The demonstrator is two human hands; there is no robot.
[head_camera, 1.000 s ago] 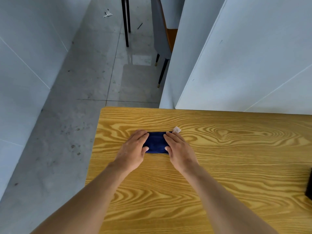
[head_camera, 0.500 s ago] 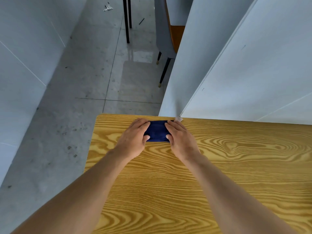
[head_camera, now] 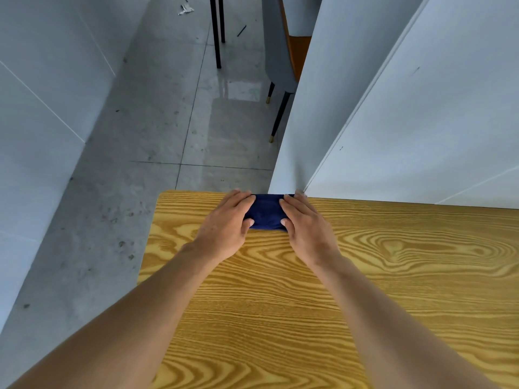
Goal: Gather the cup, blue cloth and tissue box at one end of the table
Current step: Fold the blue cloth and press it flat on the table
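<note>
A folded dark blue cloth [head_camera: 265, 211] lies at the far edge of the wooden table [head_camera: 365, 290], near its far-left corner. My left hand [head_camera: 224, 223] rests on the cloth's left end, fingers flat over it. My right hand [head_camera: 306, 226] covers its right end the same way. Both hands press the cloth onto the tabletop between them. A small white tag at the cloth's far right corner is mostly hidden by my right fingers. No cup or tissue box is in view.
A white wall panel [head_camera: 407, 122] meets the table's far edge on the right. Beyond the table is grey tiled floor [head_camera: 157, 130] with a chair's black legs [head_camera: 278, 119] and a scrap of paper [head_camera: 186, 9]. The table's left edge drops to the floor.
Both hands have slid the blue cloth away from me, from a little inside the table to its far edge. The dark object at the right edge has left the view.
</note>
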